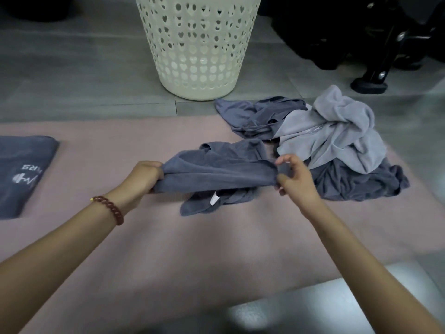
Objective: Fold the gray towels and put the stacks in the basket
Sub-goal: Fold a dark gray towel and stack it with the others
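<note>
A dark gray towel (216, 169) is stretched between the two hands, held above a pink mat (216, 249). Its lower part sags in loose folds onto the mat, and a small white tag (214, 200) shows on that hanging part. The left hand (144, 175) has its fingers curled tight round the towel's left end. The right hand (296, 179) pinches the right end between thumb and fingers, with the forefinger lifted and bent above the cloth. A dark red bead bracelet (108, 209) sits on the left wrist.

Just right of the held towel lies an unfolded pile (337, 150) on the mat's far right part: a light gray towel (337, 131) on top, with dark gray ones under and behind it. At the left edge of the view a folded dark gray towel (24, 174) with a white logo lies flat on the mat.

Beyond the mat, a white plastic basket (199, 44) with heart-shaped holes stands upright on the gray tiled floor (72, 75), well apart from the hands. Black equipment (361, 32) fills the far right corner.
</note>
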